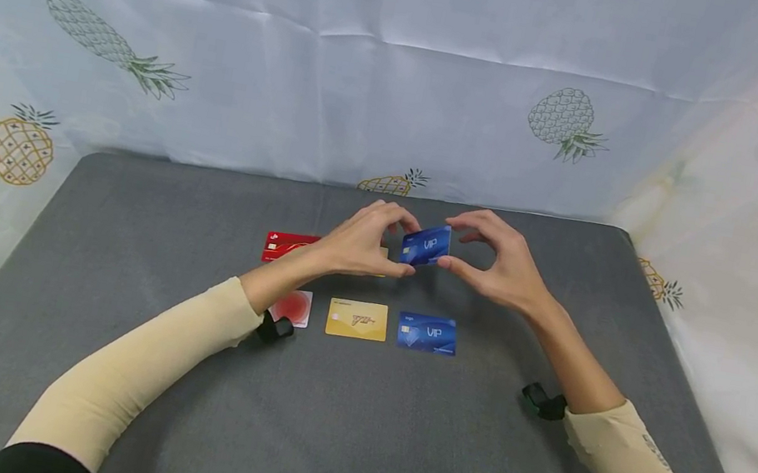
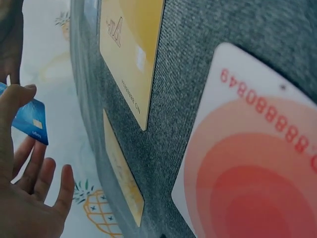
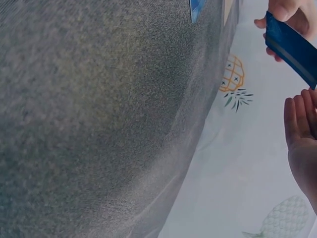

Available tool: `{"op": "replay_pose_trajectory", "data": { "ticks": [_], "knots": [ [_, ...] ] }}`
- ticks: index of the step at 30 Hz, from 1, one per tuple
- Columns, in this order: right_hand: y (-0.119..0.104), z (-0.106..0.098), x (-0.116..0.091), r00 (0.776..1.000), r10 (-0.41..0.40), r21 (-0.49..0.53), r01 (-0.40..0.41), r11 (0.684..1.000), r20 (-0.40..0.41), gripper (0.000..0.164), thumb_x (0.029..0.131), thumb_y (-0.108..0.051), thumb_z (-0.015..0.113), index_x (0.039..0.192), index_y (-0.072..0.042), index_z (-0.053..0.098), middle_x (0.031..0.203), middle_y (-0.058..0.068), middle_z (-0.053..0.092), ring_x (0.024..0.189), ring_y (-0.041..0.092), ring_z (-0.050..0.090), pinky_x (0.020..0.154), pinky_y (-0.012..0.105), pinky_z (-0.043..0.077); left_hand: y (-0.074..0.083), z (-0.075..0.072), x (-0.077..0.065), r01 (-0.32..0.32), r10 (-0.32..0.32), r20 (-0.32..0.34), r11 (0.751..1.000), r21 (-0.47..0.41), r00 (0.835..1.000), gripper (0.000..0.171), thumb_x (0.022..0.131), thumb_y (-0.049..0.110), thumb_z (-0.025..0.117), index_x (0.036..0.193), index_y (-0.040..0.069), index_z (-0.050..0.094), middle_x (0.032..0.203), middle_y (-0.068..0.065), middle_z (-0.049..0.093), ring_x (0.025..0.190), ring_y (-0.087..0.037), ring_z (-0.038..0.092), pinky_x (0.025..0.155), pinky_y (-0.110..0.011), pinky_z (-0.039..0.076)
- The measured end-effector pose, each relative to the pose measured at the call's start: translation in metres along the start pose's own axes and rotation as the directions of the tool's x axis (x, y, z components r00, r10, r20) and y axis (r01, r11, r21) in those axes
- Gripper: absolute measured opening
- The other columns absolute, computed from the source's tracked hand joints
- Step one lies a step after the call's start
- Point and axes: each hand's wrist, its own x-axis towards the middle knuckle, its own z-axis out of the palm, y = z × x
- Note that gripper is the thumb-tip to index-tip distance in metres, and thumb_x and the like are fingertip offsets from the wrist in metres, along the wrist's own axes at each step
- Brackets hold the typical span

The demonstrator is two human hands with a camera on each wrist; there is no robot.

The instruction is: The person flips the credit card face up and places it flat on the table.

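A blue card with "VIP" on it (image 1: 426, 245) is up off the table between both hands, tilted. My left hand (image 1: 367, 239) holds its left end, index finger at the upper corner and thumb at the lower one. On the other end, my right hand (image 1: 500, 258) pinches the short edge between thumb and index finger. The left wrist view shows the left thumb (image 2: 22, 94) overlapping the raised card (image 2: 32, 119). Seen from the right wrist, that card (image 3: 292, 47) spans between the fingers of the two hands.
Behind the left hand lie a red card (image 1: 281, 241) and a mostly hidden yellow card (image 1: 384, 253). A nearer row has a white card with red circles (image 1: 293, 307), a yellow card (image 1: 357, 320) and another blue VIP card (image 1: 427, 334), on a grey-covered table (image 1: 344, 433).
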Motion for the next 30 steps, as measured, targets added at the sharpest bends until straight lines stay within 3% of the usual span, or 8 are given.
{"op": "replay_pose_trajectory", "data": {
  "ticks": [4, 11, 17, 19, 22, 27, 30],
  "knots": [
    [0.001, -0.001, -0.001, 1.000, 0.002, -0.006, -0.002, 1.000, -0.001, 0.056, 0.087, -0.009, 0.090, 0.139, -0.008, 0.070, 0.138, 0.013, 0.069, 0.127, 0.033, 0.069, 0.104, 0.021, 0.055, -0.001, -0.001, -0.001, 0.015, -0.015, 0.005, 1.000, 0.002, 1.000, 0.061, 0.086, 0.034, 0.089, 0.137, 0.009, 0.068, 0.134, -0.009, 0.070, 0.119, -0.028, 0.057, 0.097, -0.043, 0.054],
    [0.003, -0.004, -0.002, 1.000, -0.005, -0.021, 0.005, 1.000, 0.002, 0.057, 0.087, -0.008, 0.090, 0.140, -0.008, 0.070, 0.139, 0.015, 0.069, 0.127, 0.033, 0.069, 0.104, 0.036, 0.059, -0.002, -0.005, 0.000, 0.019, -0.019, 0.015, 0.999, 0.026, 1.000, 0.061, 0.086, 0.036, 0.090, 0.136, 0.009, 0.068, 0.134, -0.009, 0.071, 0.119, -0.028, 0.057, 0.102, -0.047, 0.050],
    [0.007, -0.006, -0.004, 1.000, -0.008, -0.037, 0.008, 0.999, 0.005, 0.058, 0.086, -0.009, 0.090, 0.140, -0.009, 0.070, 0.139, 0.014, 0.069, 0.127, 0.032, 0.069, 0.103, 0.018, 0.053, 0.003, -0.007, 0.001, 0.034, -0.035, 0.024, 0.998, 0.049, 0.999, 0.060, 0.086, 0.035, 0.090, 0.136, 0.009, 0.069, 0.135, -0.009, 0.070, 0.121, -0.028, 0.057, 0.103, -0.048, 0.052],
    [0.009, -0.007, -0.004, 1.000, -0.007, -0.038, 0.007, 0.999, 0.006, 0.057, 0.087, -0.009, 0.090, 0.140, -0.009, 0.070, 0.138, 0.014, 0.069, 0.127, 0.033, 0.069, 0.102, 0.017, 0.053, 0.005, -0.008, 0.002, 0.037, -0.039, 0.030, 0.997, 0.065, 0.999, 0.060, 0.086, 0.035, 0.089, 0.136, 0.009, 0.069, 0.135, -0.010, 0.069, 0.121, -0.028, 0.057, 0.103, -0.047, 0.052],
    [0.013, -0.008, -0.005, 1.000, 0.000, -0.044, 0.001, 0.999, 0.013, 0.056, 0.087, -0.009, 0.090, 0.139, -0.006, 0.070, 0.138, 0.014, 0.069, 0.126, 0.036, 0.069, 0.103, 0.025, 0.057, 0.007, -0.010, 0.003, 0.040, -0.044, 0.041, 0.995, 0.090, 0.998, 0.060, 0.086, 0.037, 0.089, 0.136, 0.009, 0.070, 0.137, -0.009, 0.069, 0.121, -0.027, 0.057, 0.102, -0.046, 0.053],
    [0.016, -0.010, -0.005, 0.999, 0.023, -0.046, -0.021, 0.999, 0.038, 0.058, 0.086, -0.009, 0.091, 0.139, -0.005, 0.070, 0.136, 0.015, 0.069, 0.126, 0.037, 0.069, 0.103, 0.056, 0.059, 0.008, -0.010, 0.004, 0.053, -0.059, 0.061, 0.993, 0.104, 0.996, 0.060, 0.087, 0.038, 0.089, 0.136, 0.010, 0.070, 0.138, -0.009, 0.068, 0.123, -0.027, 0.056, 0.102, -0.046, 0.053],
    [0.018, -0.010, -0.006, 0.997, 0.038, -0.050, -0.034, 0.998, 0.062, 0.058, 0.086, -0.011, 0.092, 0.139, -0.004, 0.069, 0.136, 0.017, 0.069, 0.125, 0.037, 0.069, 0.103, 0.062, 0.058, 0.008, -0.009, 0.005, 0.069, -0.077, 0.074, 0.991, 0.116, 0.994, 0.060, 0.087, 0.037, 0.090, 0.136, 0.010, 0.070, 0.137, -0.009, 0.067, 0.123, -0.027, 0.055, 0.100, -0.046, 0.054]
  ]
}}
